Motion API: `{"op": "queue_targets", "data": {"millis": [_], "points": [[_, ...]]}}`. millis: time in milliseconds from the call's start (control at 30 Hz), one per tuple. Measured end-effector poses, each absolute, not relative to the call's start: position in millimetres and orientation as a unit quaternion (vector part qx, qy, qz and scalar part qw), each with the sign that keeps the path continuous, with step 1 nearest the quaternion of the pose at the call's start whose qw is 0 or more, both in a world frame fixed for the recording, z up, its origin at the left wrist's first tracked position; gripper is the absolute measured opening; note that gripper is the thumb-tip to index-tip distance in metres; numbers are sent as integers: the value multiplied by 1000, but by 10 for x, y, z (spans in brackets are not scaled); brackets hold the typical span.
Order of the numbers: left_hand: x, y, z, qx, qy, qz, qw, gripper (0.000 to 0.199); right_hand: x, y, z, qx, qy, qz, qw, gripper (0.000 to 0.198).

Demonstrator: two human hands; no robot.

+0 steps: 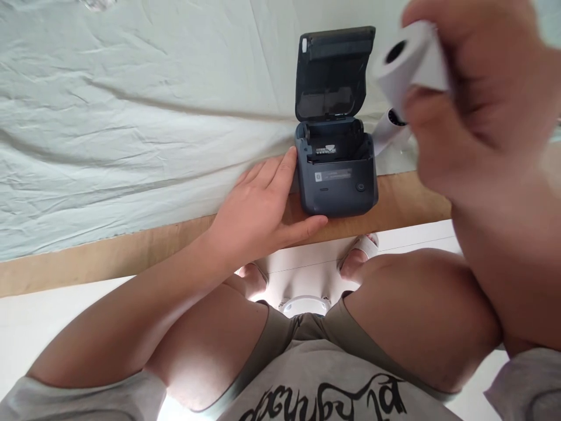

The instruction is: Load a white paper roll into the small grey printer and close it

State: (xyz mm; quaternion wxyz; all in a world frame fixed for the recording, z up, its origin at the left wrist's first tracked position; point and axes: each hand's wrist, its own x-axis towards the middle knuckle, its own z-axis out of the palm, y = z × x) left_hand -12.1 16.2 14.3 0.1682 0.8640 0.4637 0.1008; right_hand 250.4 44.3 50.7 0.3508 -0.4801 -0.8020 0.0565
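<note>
printer (337,196) lid (331,73) observed open; paper roll (418,61), pinched between right hand (477,93) thumb and fingers, remains outside the bay (339,140), seating judged outstanding; left hand (258,204), thumb spread from fingers, rests against the printer's side.

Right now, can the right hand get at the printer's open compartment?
Probably yes: the lid is up and the left hand rests beside the printer, clear of the compartment; the right hand holds a white roll.

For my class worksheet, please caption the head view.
Left hand against an open printer on a cloth-covered table, right hand holding a white paper roll.
</note>
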Motion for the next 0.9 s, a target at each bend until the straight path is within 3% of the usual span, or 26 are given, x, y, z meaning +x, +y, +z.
{"op": "queue_targets", "data": {"millis": [100,233,433,667,900], "points": [[-128,159,124,869,455,109,163,106,2328,511,482,-439,-848,13,297,55],[-140,159,105,875,442,119,159,105,2297,629,436,-451,-855,32,253,45],[-172,171,93,874,443,119,162,107,2302,663,438,-482,-847,36,222,25],[-193,155,77,869,430,160,187,104,2331,578,481,-471,-846,44,245,25],[-169,148,136,880,409,162,179,72,2378,510,514,-371,-889,138,231,29]]}}
